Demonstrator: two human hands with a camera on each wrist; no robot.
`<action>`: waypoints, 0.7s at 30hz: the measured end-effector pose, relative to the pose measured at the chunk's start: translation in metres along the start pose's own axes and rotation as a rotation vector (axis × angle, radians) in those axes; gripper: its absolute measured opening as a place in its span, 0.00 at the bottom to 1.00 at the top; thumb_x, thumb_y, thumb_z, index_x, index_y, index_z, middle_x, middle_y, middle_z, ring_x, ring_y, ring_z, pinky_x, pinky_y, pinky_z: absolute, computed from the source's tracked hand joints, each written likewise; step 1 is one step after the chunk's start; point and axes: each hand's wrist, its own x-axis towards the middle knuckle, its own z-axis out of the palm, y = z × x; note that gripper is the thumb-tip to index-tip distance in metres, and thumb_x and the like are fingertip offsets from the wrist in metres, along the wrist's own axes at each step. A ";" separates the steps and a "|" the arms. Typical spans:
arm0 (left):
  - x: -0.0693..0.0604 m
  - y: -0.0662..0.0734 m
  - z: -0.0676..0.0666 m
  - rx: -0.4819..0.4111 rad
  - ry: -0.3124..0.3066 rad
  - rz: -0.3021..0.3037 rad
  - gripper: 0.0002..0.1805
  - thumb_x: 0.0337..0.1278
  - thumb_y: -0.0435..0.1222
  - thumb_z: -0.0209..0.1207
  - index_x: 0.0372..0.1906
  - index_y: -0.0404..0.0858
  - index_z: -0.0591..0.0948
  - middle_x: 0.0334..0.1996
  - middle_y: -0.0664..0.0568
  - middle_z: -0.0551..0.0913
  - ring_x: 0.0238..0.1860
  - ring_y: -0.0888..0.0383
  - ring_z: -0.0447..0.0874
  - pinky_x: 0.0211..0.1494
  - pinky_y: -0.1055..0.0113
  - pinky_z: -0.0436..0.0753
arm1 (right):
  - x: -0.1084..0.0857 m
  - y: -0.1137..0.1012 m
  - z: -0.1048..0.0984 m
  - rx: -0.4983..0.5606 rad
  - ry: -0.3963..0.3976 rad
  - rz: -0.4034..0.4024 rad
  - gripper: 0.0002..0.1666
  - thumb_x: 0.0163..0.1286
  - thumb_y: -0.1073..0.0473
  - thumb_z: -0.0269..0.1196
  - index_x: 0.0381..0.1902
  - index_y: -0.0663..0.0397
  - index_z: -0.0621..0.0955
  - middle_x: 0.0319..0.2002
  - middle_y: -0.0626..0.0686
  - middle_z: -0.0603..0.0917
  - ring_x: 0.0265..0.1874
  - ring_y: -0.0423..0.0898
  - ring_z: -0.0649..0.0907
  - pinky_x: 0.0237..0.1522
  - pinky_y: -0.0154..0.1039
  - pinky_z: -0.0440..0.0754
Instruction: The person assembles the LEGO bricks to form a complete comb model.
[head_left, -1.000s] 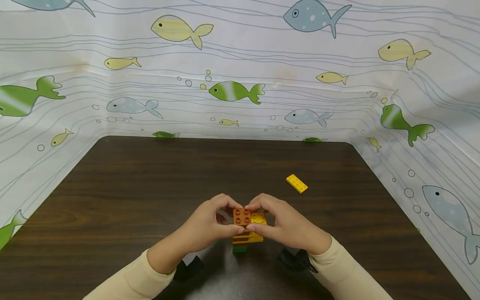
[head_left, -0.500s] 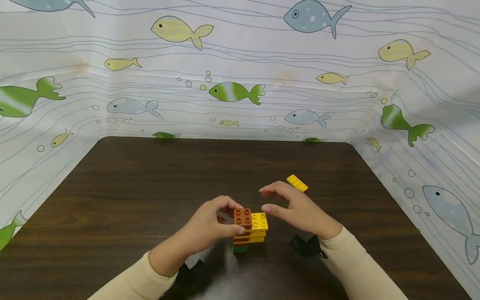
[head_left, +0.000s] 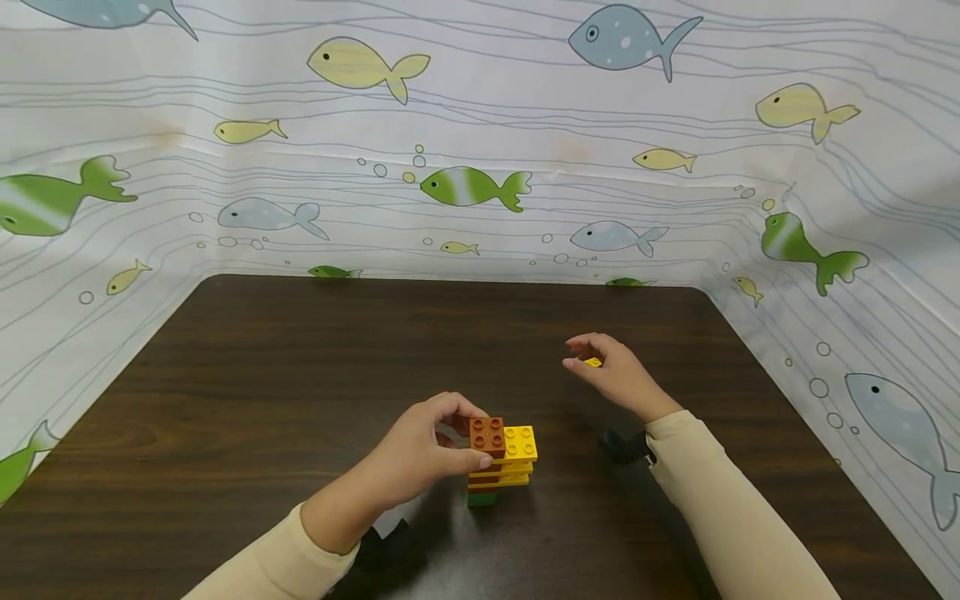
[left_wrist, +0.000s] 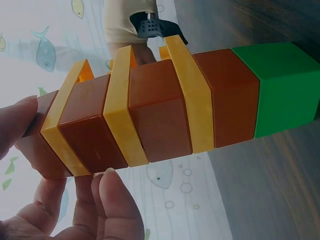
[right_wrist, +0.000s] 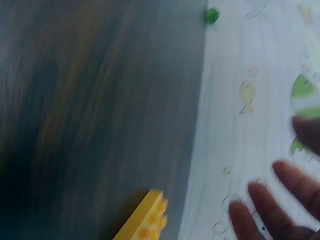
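A tower of toy building bricks (left_wrist: 157, 110) stands near the table's front. It alternates brown bricks with yellow plates that stick out to the right, on a green brick (left_wrist: 277, 90) at the bottom. With thumb and fingers, my left hand (head_left: 420, 442) grips the tower near its brown top brick (head_left: 487, 435). Farther back and to the right, my right hand (head_left: 621, 379) hovers with spread fingers above a loose yellow plate (head_left: 593, 362). Most of that plate is hidden by the hand in the head view; its studded end (right_wrist: 145, 217) shows in the right wrist view, apart from the fingers.
The dark wooden table (head_left: 322, 350) reaches to a white fish-print curtain (head_left: 495, 108) at the back and both sides. A black wrist device (head_left: 626, 446) sits under the right wrist, and another (head_left: 386, 542) under the left.
My right hand has let go of the tower and moved back and right, over the loose yellow plate. The left hand keeps its grip on the tower, almost unmoved.
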 end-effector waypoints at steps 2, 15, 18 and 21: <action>0.000 0.000 0.000 0.004 0.002 -0.002 0.17 0.50 0.35 0.69 0.45 0.37 0.79 0.40 0.51 0.77 0.42 0.53 0.73 0.46 0.63 0.79 | 0.005 0.006 -0.002 -0.037 -0.005 0.045 0.27 0.70 0.52 0.60 0.61 0.63 0.73 0.58 0.64 0.75 0.57 0.61 0.75 0.58 0.59 0.72; 0.001 0.001 0.001 0.004 -0.010 -0.011 0.17 0.51 0.35 0.69 0.46 0.38 0.79 0.39 0.51 0.76 0.41 0.53 0.71 0.45 0.61 0.77 | 0.020 0.033 -0.002 -0.155 -0.042 0.161 0.29 0.68 0.57 0.61 0.61 0.70 0.71 0.58 0.70 0.73 0.56 0.64 0.74 0.56 0.58 0.73; 0.000 0.001 0.001 0.007 -0.004 -0.006 0.17 0.50 0.35 0.69 0.46 0.38 0.79 0.39 0.51 0.77 0.41 0.53 0.71 0.46 0.61 0.77 | 0.021 0.035 -0.001 -0.179 -0.045 0.186 0.30 0.68 0.57 0.62 0.61 0.70 0.72 0.58 0.70 0.74 0.56 0.64 0.75 0.56 0.57 0.73; -0.001 0.002 0.000 0.006 -0.003 -0.002 0.17 0.50 0.35 0.69 0.46 0.38 0.79 0.40 0.51 0.77 0.41 0.53 0.72 0.46 0.61 0.77 | 0.023 0.036 -0.001 -0.207 -0.054 0.213 0.30 0.68 0.57 0.62 0.61 0.71 0.72 0.58 0.71 0.74 0.56 0.64 0.75 0.56 0.58 0.73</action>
